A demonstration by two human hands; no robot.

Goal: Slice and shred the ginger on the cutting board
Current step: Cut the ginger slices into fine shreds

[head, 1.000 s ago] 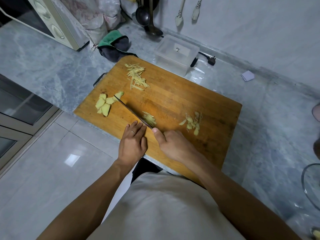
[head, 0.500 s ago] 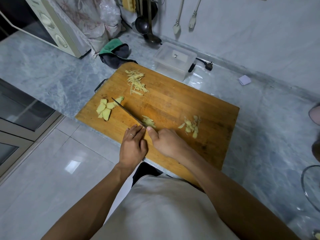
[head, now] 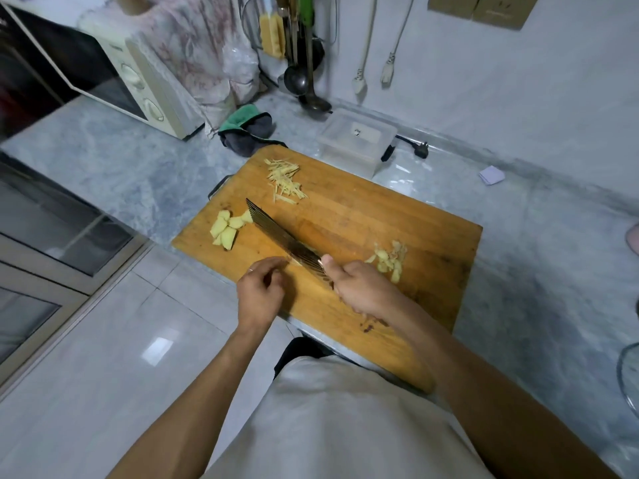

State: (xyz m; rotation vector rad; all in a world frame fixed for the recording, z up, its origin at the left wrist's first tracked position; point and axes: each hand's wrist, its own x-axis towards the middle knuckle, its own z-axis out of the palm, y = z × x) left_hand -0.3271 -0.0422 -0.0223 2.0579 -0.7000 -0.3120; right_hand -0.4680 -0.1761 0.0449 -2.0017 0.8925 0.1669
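Note:
A wooden cutting board lies on the grey marble counter. Ginger shreds are piled at its far corner, thick ginger slices at its left edge, and small ginger scraps on the right. My right hand grips the handle of a cleaver. The blade is tilted so its flat side shows, and it hides the small ginger pile under it. My left hand is blurred, fingers loosely curled, fingertips close to the blade's near end, and I see nothing in it.
A clear plastic box and a black plug sit just beyond the board. A green-grey cloth and a microwave stand at the back left. Ladles hang on the wall. A glass bowl rim shows at the right edge.
The cleaver was on edge beside the small ginger pile; now it is tilted flat over it. My left hand's fingers have curled and drawn back slightly from the blade.

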